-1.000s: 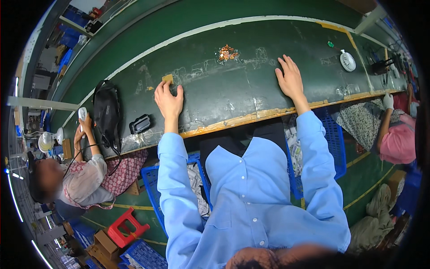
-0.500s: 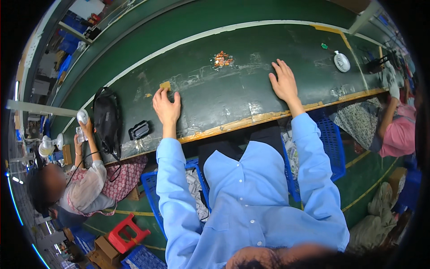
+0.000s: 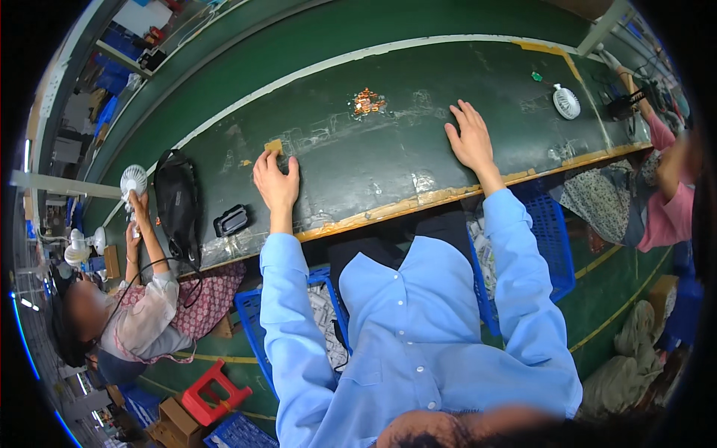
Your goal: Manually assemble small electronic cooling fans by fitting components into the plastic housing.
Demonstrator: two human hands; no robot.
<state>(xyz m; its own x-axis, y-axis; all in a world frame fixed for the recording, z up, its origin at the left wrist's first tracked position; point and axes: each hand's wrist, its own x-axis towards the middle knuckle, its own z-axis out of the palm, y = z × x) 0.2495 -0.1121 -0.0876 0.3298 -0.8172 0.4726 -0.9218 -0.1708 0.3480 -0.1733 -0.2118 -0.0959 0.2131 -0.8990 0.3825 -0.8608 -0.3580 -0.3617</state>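
Observation:
My left hand [image 3: 276, 181] lies flat on the dark green tabletop [image 3: 358, 164], fingers apart and holding nothing. Its fingertips are by a small tan patch [image 3: 274, 145]. Farther right, my right hand [image 3: 471, 140] also rests open on the table, with nothing in it. Beyond and between both hands lies a small pile of copper-coloured metal pieces [image 3: 367, 102]. To the right of my right hand lies a white handheld fan [image 3: 566, 102], with a small green part [image 3: 537, 76] wired to it.
Left of my left hand are a black plastic holder [image 3: 231, 220] and a black bag [image 3: 176, 201]. Blue crates [image 3: 254, 321] of white parts stand below the table edge. A co-worker at left holds a white fan [image 3: 134, 180]; another person [image 3: 665, 201] is at far right.
My hands stay nearly still. The left co-worker's fan has turned and risen slightly. The person at far right has leaned in and reached farther across the table.

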